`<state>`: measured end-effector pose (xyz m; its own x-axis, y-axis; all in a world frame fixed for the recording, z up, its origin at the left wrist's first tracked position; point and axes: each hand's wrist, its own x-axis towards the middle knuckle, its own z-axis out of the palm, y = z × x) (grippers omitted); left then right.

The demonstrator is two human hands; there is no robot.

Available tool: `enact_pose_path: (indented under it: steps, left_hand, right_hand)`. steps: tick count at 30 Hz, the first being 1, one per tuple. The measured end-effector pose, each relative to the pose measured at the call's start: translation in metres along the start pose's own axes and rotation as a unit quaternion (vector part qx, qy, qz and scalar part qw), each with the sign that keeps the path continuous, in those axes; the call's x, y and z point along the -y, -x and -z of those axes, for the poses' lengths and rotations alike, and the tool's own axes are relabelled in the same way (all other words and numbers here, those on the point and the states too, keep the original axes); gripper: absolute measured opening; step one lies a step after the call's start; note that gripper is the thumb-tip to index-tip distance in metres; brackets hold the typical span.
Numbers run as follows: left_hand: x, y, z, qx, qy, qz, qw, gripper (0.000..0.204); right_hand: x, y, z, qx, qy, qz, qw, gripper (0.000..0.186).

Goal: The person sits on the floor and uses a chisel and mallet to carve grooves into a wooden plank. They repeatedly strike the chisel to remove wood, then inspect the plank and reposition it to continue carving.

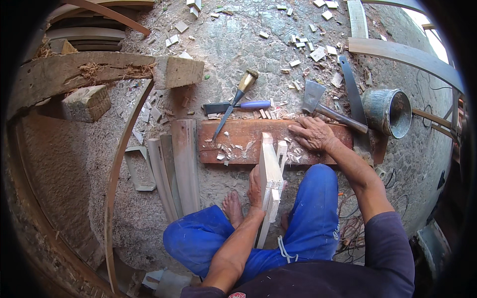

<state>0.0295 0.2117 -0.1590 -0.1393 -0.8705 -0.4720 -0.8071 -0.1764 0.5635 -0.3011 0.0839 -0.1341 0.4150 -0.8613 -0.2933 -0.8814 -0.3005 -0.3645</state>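
My left hand (255, 186) grips a pale jointed wood piece (271, 169) held upright between my knees, leaning over the edge of a reddish-brown board (231, 141). My right hand (313, 131) rests on that board, fingers spread, just right of the piece and below a hammer-like tool (314, 94) with a dark handle (343, 118). A chisel (246, 82) with a wooden handle lies diagonally across the board's left part, over a second blade with a purple handle (256, 104). Small wood chips are scattered on the board.
A dark saw blade (350, 79) and a metal bucket (397, 114) lie at right. Long pale slats (186, 169) and a curved strip (119, 164) stand left. Thick timber (179, 72) spans upper left; boards (402, 54) cross upper right. Offcuts litter the floor; cords lie lower right.
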Motion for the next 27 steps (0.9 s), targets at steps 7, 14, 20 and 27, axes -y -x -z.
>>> enact_pose_path:
  steps: [7,14,20,27]
  left_hand:
    - [-0.047,-0.009,0.020,-0.046,-0.062,-0.077,0.994,0.111]
    - [-0.077,-0.009,0.043,-0.091,-0.061,-0.040,0.993,0.116]
    - [-0.025,0.114,0.022,-0.162,-0.169,0.062,0.970,0.096]
    - [-0.020,0.185,-0.037,-0.184,-0.107,0.269,0.939,0.085]
  right_hand:
    - [-0.012,0.004,-0.009,-0.039,-0.014,0.016,0.999,0.052]
    - [-0.012,-0.007,-0.004,-0.051,0.007,0.033,0.998,0.056]
    - [-0.063,-0.017,-0.059,0.122,0.095,0.028,0.988,0.043]
    - [-0.023,0.008,-0.023,0.008,0.083,0.073,0.994,0.058]
